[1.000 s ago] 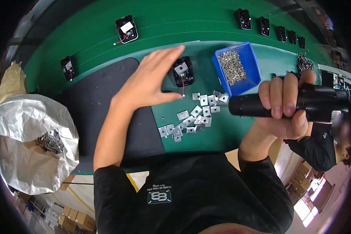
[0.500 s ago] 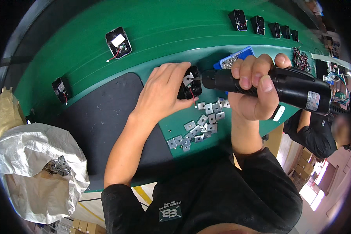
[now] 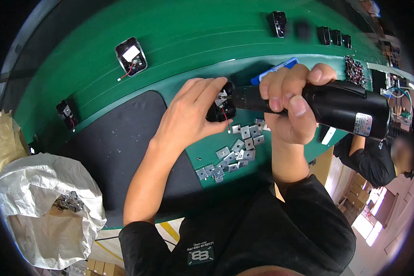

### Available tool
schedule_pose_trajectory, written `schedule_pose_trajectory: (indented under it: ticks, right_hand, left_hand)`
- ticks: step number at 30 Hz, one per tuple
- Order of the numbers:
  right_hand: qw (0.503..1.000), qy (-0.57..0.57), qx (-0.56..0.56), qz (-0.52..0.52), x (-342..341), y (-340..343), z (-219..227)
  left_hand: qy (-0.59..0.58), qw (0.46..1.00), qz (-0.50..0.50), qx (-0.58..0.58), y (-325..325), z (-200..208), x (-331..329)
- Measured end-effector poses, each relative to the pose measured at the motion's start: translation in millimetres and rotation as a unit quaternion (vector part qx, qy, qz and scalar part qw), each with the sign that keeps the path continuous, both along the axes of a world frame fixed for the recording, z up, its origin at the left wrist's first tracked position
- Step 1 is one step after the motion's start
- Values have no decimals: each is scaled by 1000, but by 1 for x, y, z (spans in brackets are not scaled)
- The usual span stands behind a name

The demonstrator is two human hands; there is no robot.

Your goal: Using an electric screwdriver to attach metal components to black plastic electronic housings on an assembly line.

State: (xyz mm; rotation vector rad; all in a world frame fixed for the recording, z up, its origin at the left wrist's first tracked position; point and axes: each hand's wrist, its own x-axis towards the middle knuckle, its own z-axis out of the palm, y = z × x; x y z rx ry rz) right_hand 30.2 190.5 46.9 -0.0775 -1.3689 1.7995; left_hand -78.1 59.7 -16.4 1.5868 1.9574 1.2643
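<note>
While the right hand [image 3: 293, 99] wraps its fingers tight around a black power screwdriver [image 3: 345, 108], the left hand [image 3: 185, 110] bends its fingers and thumb around a small black case [image 3: 231, 113] and holds it on the green counter [image 3: 200, 149]. Inside the case, the screwdriver's tip is right at a little silver plate [image 3: 221, 98], and a thin red wire [image 3: 226, 117] sticks out. Close by lie loose silver squares [image 3: 239, 155], with a blue box [image 3: 276, 69] partly behind the right hand, a black mat [image 3: 124, 152] to the left, a big silver bag [image 3: 41, 175] past it, and 2 more black cases [image 3: 67, 112] at the upper left.
</note>
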Motion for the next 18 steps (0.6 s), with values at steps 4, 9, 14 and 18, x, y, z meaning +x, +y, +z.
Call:
schedule_pose_trajectory:
  ticks: [4,9,14,18]
  right_hand:
    - [999,13,-16,35,-4,4,-2]
    - [996,23,-13,82,-11,5,-5]
    - [995,51,-24,80,-14,13,-6]
    - [998,-25,62,-4,-1,15,0]
  left_hand:
    - [-6,1000,21,4,2,-1,1]
    - [-13,999,33,1,2,-4,-1]
    - [-13,999,33,-4,9,0,-4]
    - [3,1000,10,-6,18,12,2]
